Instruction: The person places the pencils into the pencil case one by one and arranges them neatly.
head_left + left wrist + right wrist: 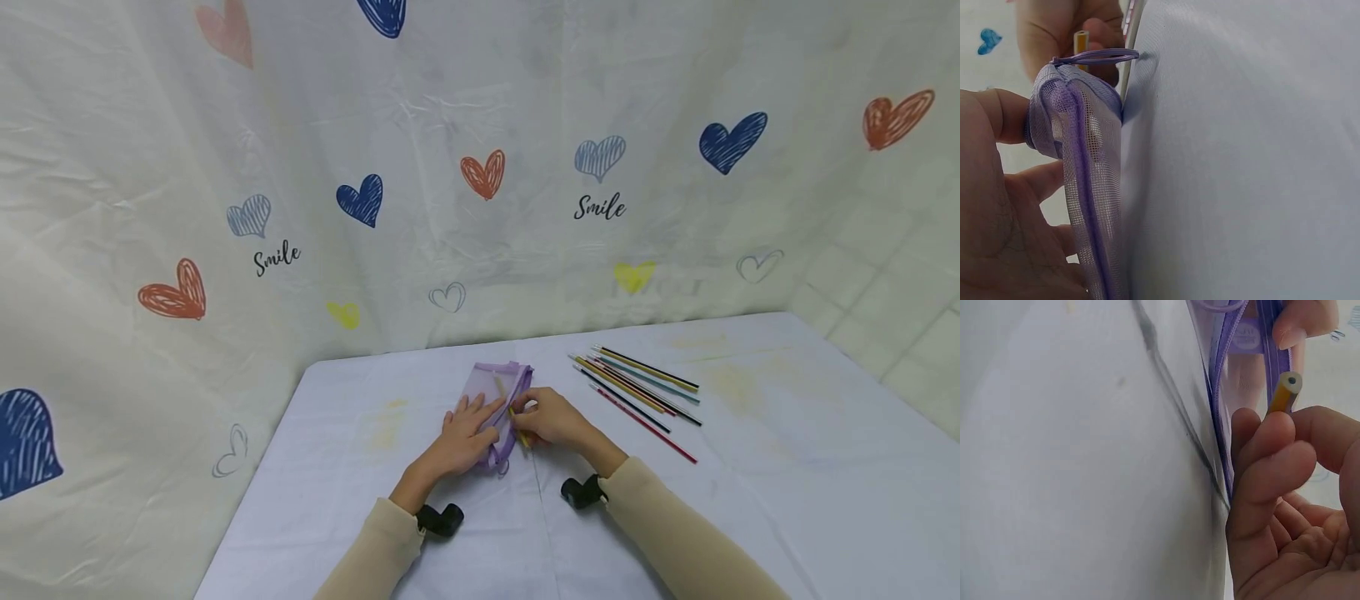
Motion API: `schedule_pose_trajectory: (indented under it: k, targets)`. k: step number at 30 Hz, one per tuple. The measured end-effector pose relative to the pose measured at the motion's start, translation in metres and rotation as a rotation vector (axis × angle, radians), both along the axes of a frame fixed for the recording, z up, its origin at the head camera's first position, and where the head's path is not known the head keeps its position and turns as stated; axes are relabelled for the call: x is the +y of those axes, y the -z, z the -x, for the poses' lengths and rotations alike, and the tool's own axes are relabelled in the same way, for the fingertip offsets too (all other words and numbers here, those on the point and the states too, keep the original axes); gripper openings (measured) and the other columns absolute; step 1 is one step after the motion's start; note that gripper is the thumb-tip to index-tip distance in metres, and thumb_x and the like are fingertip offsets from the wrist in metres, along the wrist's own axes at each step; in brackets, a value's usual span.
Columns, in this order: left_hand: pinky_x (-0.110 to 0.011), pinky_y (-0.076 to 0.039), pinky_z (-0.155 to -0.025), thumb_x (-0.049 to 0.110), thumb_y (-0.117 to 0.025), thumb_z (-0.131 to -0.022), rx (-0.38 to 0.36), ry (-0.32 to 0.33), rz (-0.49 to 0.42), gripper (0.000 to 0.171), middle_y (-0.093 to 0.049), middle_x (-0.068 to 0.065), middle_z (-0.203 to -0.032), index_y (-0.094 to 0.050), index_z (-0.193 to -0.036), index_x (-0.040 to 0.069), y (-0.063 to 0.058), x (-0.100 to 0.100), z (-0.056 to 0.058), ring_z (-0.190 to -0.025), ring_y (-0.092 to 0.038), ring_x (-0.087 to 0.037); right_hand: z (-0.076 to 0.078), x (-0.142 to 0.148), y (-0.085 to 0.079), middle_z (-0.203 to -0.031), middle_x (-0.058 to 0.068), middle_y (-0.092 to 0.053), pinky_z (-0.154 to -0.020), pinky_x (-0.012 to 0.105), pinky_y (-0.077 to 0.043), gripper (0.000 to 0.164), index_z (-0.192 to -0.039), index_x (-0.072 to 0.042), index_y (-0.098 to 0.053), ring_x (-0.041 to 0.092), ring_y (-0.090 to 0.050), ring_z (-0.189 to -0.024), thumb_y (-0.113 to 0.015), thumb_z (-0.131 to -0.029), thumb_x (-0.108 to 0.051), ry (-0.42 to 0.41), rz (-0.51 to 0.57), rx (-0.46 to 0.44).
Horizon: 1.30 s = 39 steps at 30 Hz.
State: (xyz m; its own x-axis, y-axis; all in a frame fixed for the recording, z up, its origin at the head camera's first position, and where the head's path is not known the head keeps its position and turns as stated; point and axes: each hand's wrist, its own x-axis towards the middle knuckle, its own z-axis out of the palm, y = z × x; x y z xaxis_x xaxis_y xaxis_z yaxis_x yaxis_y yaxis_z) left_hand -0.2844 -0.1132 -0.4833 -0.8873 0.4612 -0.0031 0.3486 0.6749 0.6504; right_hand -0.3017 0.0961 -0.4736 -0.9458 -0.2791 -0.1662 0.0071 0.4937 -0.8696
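Purple mesh pouch (pixel 486 377) on the counter (pixel 315 467), yellow pencil (pixel 1281 399) at its edge.
The left hand (pixel 462 436), fingers spread, presses the pouch; the right hand (pixel 555 419) pinches the pencil (how deep its far end sits is unclear), best kept low and aligned to avoid snagging.

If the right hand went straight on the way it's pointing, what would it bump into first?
Most likely the purple mesh pouch, directly ahead of the right hand; the left hand rests on it just beyond. Whether pouch and right hand already touch is unclear.
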Motion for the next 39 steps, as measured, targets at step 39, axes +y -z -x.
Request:
schedule_pose_trajectory:
  k: [39]
  targets:
    - [-0.074, -0.003, -0.120, 0.034, -0.046, -0.097, -0.007, -0.002, -0.039, 0.068, -0.022, -0.022, -0.169, -0.034, -0.161, 0.016, -0.001, -0.002, 0.001, -0.158, -0.006, -0.047, 0.002, -0.008, 0.000, -0.118, 0.017, -0.070, -0.092, 0.034, -0.060, 0.042, -0.142, 0.012, -0.044, 0.016, -0.072, -0.096, -0.042, -0.103, -0.001, -0.032, 0.569, -0.359]
